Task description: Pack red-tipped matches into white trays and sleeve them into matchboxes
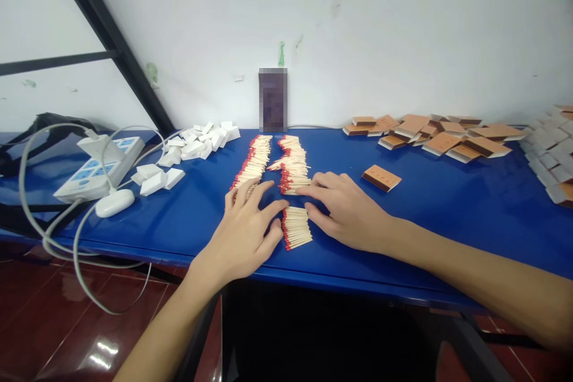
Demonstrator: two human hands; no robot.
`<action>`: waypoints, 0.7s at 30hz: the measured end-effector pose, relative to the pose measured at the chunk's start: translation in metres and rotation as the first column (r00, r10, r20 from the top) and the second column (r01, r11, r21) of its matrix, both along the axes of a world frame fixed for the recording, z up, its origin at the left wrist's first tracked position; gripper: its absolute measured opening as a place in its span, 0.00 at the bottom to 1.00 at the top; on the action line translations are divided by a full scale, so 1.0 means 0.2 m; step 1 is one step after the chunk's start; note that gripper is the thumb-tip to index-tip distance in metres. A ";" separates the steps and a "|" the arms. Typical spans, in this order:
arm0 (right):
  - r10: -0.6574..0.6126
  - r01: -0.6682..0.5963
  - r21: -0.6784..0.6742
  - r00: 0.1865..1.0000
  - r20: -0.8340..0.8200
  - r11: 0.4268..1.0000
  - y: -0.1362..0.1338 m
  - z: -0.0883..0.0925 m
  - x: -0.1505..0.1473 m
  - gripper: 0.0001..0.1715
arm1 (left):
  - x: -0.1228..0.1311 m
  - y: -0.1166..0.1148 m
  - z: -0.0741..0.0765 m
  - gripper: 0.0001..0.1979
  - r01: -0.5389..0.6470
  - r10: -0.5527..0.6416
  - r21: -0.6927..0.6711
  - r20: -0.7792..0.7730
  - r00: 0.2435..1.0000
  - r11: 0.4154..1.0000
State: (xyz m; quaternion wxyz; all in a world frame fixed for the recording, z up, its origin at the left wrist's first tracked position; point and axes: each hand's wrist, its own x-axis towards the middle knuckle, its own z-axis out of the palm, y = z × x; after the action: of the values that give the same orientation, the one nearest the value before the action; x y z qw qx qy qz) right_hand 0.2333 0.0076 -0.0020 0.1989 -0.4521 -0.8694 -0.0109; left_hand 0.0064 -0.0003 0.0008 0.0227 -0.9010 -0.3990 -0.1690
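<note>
Head view, blue table against a white wall.

Left hand: palm down, fingers spread and released, not grasping anything. Its fingertips lie on the near end of the left row of matches. The thumb sits just beside the red heads of the small bundle of matches.

Right hand: palm down, fingers stretched out toward 9 o'clock, loose, nothing gripped. Its fingertips touch the near end of the right row of matches and the far edge of the small bundle.

Small bundle: lies flat between the two hands, close to the table's near edge, red heads pointing to 9 o'clock. Both rows run away from the hands toward 12 o'clock, side by side with a narrow blue gap between them, heads also to the left.

Surroundings, taken from the hands:
- 12 o'clock: a dark upright box against the wall, surface blurred.
- 2 o'clock, near: one loose matchbox, lying flat and apart from the right hand.
- 1 to 2 o'clock, further off: a heap of orange matchboxes along the wall.
- 3 o'clock, far edge: more boxes, partly cut off.
- 10 to 11 o'clock: scattered white trays.
- 9 to 10 o'clock: a power strip with a grey cable looping over the table edge.
</note>
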 end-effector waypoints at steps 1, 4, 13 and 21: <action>0.004 -0.004 -0.002 1.000 0.000 1.000 0.00 0.00 0.00 0.17 | 0.00 0.00 0.00 0.18 0.000 0.000 0.001 -0.001 1.000 1.000; 0.013 -0.013 -0.011 1.000 0.002 1.000 0.00 0.00 0.00 0.16 | 0.00 0.00 0.00 0.19 -0.005 0.005 0.003 -0.004 1.000 1.000; 0.003 -0.003 -0.006 1.000 0.030 1.000 0.00 0.00 0.00 0.16 | 0.00 0.00 0.00 0.20 -0.029 0.029 0.007 -0.023 0.999 1.000; 0.005 -0.005 -0.002 0.999 0.047 1.000 0.00 0.00 0.00 0.16 | 0.00 0.00 0.00 0.22 -0.036 0.037 0.011 -0.046 0.998 0.999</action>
State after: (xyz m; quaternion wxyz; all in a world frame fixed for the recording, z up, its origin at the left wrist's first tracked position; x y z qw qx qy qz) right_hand 0.2325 0.0071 -0.0022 0.1782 -0.4498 -0.8749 -0.0202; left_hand 0.0074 0.0007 -0.0001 0.0393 -0.8971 -0.4139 -0.1498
